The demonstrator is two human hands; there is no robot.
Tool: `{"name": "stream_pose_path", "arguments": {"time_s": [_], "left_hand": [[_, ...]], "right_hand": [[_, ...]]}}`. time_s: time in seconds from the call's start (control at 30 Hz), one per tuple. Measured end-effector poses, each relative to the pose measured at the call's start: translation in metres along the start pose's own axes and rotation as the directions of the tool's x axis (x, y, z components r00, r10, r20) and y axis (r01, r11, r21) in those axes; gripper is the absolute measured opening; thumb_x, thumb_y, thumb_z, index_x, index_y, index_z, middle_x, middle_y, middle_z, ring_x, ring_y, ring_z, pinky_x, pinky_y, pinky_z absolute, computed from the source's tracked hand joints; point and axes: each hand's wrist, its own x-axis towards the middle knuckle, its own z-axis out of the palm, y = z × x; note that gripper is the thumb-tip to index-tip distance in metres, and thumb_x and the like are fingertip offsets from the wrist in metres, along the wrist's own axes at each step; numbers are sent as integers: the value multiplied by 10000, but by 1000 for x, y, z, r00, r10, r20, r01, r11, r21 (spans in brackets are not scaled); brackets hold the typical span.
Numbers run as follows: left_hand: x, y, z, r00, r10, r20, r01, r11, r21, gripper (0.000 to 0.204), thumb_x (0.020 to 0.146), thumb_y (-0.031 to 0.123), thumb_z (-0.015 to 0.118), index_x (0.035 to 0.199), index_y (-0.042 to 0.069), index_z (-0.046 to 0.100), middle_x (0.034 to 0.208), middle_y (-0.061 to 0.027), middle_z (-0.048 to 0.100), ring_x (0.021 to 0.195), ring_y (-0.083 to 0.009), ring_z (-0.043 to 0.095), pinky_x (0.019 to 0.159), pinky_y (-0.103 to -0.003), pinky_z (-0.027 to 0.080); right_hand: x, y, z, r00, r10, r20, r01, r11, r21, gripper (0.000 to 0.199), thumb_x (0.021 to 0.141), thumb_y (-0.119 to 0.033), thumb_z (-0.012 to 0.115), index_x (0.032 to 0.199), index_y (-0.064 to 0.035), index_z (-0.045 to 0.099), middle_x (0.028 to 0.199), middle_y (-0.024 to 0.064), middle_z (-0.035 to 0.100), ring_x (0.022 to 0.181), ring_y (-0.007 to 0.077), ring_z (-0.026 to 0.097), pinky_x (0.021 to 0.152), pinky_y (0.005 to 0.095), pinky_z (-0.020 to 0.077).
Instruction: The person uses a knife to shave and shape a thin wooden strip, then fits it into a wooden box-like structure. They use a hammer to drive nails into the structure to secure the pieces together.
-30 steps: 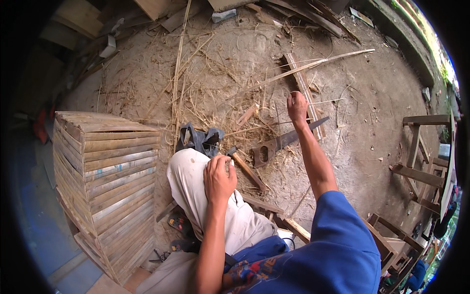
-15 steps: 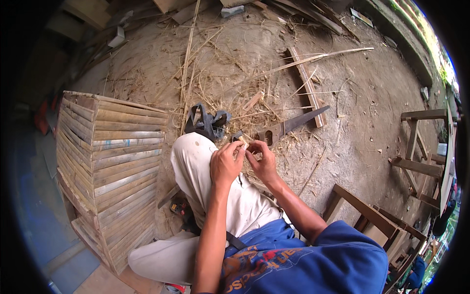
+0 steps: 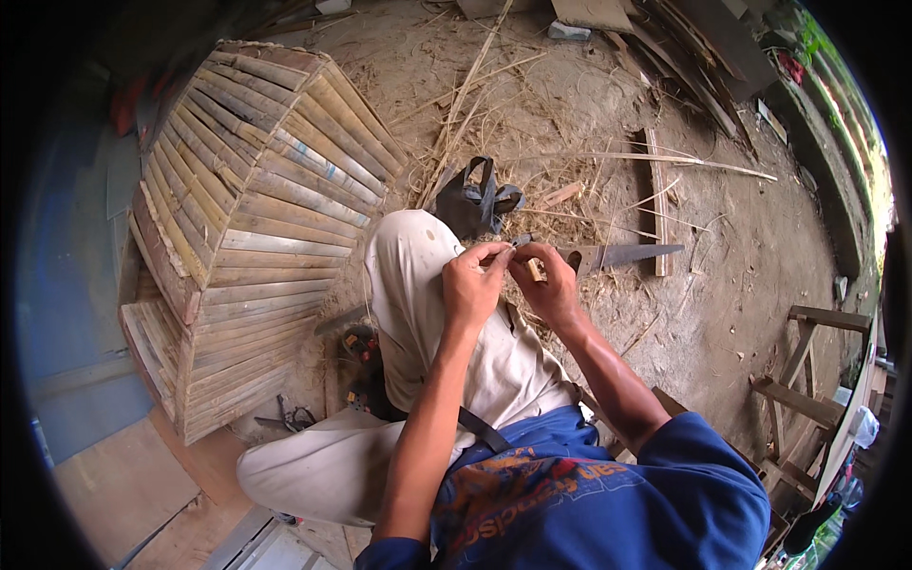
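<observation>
My left hand (image 3: 472, 287) and my right hand (image 3: 553, 288) meet above my right knee, thumbs and fingers pinched together. A tiny pale thing shows between the fingertips; I cannot make out its kind. A small yellowish piece (image 3: 536, 271) is tucked inside my right hand's curled fingers. Just beyond my fingertips is a small dark grey object (image 3: 521, 240), too small to tell. A black plastic bag (image 3: 478, 201) lies on the ground past my knee. To the right of my right hand, a handsaw (image 3: 627, 256) lies with its blade pointing right.
A bamboo-slat cabinet (image 3: 275, 237) stands close on my left. A wooden plank (image 3: 657, 199) and long bamboo strips (image 3: 470, 90) lie among shavings on the dirt floor. Wooden frames (image 3: 807, 399) stand at the right. A dark tool (image 3: 359, 344) rests beside my leg.
My view has swung left, so the cabinet shows more. The yellowish piece was at my fingertips and is now within my right hand; both hands still pinch together.
</observation>
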Motion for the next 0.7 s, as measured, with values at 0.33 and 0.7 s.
{"name": "stream_pose_path", "arguments": {"time_s": [0.33, 0.7], "left_hand": [[14, 11, -6, 956, -237, -174, 127, 866, -483, 383, 863, 59, 759, 1180, -63, 582, 872, -119, 705, 729, -131, 679, 608, -233, 570], [-3, 2, -8, 971, -186, -152, 69, 822, -565, 157, 921, 25, 676, 1037, -57, 609, 916, -114, 687, 804, -174, 708, 715, -262, 607]], "right_hand": [[-19, 43, 36, 881, 358, -309, -259, 912, 317, 347, 969, -109, 604, 1249, 6, 435, 1153, 170, 565, 1046, 245, 589, 928, 365, 486], [-141, 162, 79, 446, 894, -49, -556, 234, -797, 568, 844, -372, 664, 1254, -36, 459, 1219, 218, 574, 1176, 388, 563, 986, 534, 401]]}}
